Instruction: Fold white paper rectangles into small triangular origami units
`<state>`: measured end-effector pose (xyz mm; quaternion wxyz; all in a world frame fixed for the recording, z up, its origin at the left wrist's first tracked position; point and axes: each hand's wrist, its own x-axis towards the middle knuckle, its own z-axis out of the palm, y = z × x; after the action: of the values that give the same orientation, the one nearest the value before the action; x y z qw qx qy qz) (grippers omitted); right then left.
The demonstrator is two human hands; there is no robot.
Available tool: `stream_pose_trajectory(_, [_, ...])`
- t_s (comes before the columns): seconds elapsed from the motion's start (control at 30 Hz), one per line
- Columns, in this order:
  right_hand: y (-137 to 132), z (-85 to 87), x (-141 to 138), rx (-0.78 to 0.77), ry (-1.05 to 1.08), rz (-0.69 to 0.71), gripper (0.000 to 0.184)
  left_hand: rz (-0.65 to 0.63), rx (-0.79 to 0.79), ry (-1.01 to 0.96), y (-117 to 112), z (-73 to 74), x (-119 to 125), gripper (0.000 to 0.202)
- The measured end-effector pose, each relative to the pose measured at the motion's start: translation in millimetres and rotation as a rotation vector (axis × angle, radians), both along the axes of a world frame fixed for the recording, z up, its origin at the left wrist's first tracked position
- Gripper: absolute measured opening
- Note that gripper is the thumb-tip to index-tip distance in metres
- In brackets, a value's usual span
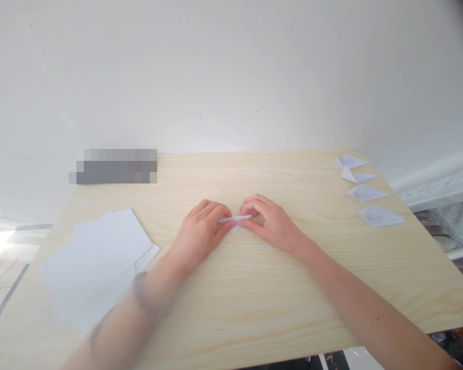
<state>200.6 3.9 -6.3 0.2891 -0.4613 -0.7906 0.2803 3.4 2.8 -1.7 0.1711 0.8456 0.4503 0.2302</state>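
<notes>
Between my two hands, over the middle of the wooden table (231, 298), is a small piece of folded white paper (236, 219). My left hand (204, 226) pinches its left end, thumb below and fingers above. At the other end my right hand (268, 221) pinches it too, with the index finger curled. The fingers cover part of the paper, so its full shape is hidden. A dark bead bracelet (141, 293) is on my left wrist.
A pile of white paper sheets (100, 257) lies at the left, partly behind my left forearm. Several folded white paper pieces (381, 215) form a column near the right edge. A blurred-out dark object (116, 167) sits at the back left, by the white wall (231, 77).
</notes>
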Motion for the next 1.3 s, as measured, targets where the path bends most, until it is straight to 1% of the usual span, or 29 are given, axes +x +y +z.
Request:
stream_pose_trajectory(0.1, [-1, -0.7, 0, -0.009, 0.023, -0.005, 0.009, -0.001, -0.111, -0.091, -2, -0.5, 3, 0.019])
stream_pose_trajectory(0.27, [-3, -3.3, 2, -0.025, 0.083, -0.011, 0.009, 0.063, -0.299, -0.261, -3, 2.5, 3, 0.020])
stream_pose_trajectory(0.33, [-4, -3.4, 2, -0.005, 0.124, -0.011, 0.009, 0.078, -0.336, -0.310, -2, 4.6, 2, 0.019])
stream_pose_trajectory(0.47, [-5, -0.8, 1, 0.090, 0.163, 0.020, 0.006, 0.095, -0.309, -0.362, -2, 8.7, 1, 0.017])
stream_pose_trajectory(0.57, [-6, 2.5, -1, 0.106, 0.182, 0.043, 0.008, 0.120, -0.256, -0.379, -4, 11.3, 0, 0.015])
stream_pose_trajectory(0.67, [-6, 5.5, -3, 0.054, 0.226, 0.013, 0.012, 0.145, -0.255, -0.388, -5, 12.4, 0, 0.015])
stream_pose_trajectory(0.83, [-5, 5.2, -2, -0.092, 0.264, -0.047, 0.014, 0.147, -0.369, -0.427, -2, 9.4, -4, 0.018])
stream_pose_trajectory(0.93, [-3, 3.1, -1, -0.162, 0.320, -0.090, 0.016, 0.156, -0.411, -0.470, 0, 7.1, -6, 0.020])
stream_pose_trajectory(1.07, [-2, 3.6, 1, -0.222, 0.413, -0.096, 0.016, 0.207, -0.400, -0.490, -1, 6.9, -5, 0.020])
stream_pose_trajectory(1.2, [-2, 5.9, 1, -0.235, 0.424, -0.098, 0.016, 0.221, -0.348, -0.405, -2, 8.8, -4, 0.019])
stream_pose_trajectory(1.3, [-1, 6.4, 1, -0.237, 0.408, -0.093, 0.016, 0.204, -0.347, -0.353, -2, 9.9, -5, 0.021])
